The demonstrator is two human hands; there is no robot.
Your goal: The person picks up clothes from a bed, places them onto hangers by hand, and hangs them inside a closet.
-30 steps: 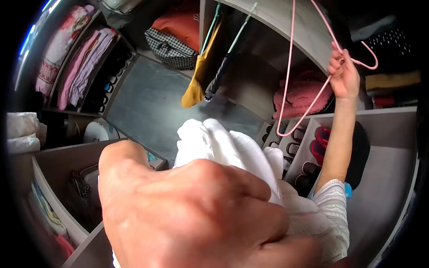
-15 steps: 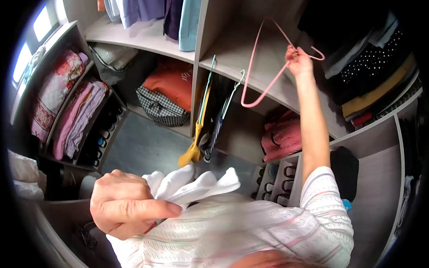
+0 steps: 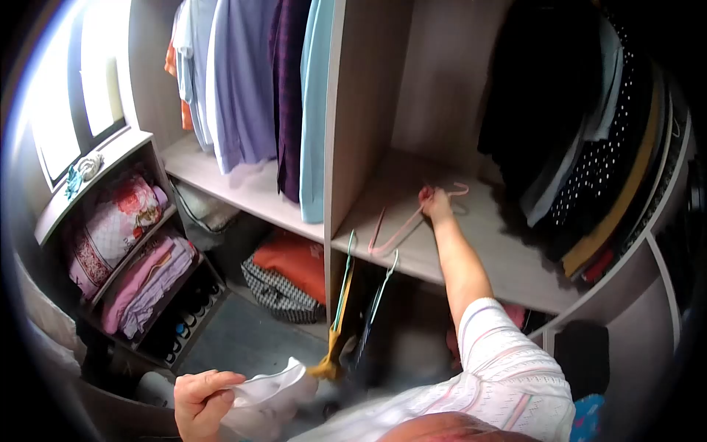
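Observation:
My right hand reaches forward over the wooden shelf, its fingers closed around a pink clothes hanger near the hook. The hanger lies low over the shelf board; I cannot tell whether it touches. At the lower left, my left hand pinches the edge of a white cloth garment, which hangs loosely; its kind does not show. Between the hands, a green hanger with a yellow garment and a pale hanger with a dark garment hook onto the shelf's front edge.
Shirts hang at the upper left, dark clothes at the right. An upright panel divides the compartments. Below sit an orange bag and a checked bag. Folded bedding fills the left shelves, beside a window.
My right hand has lowered the pink hanger from the air toward the shelf board. My left hand has moved down with the white garment. The view has tilted up.

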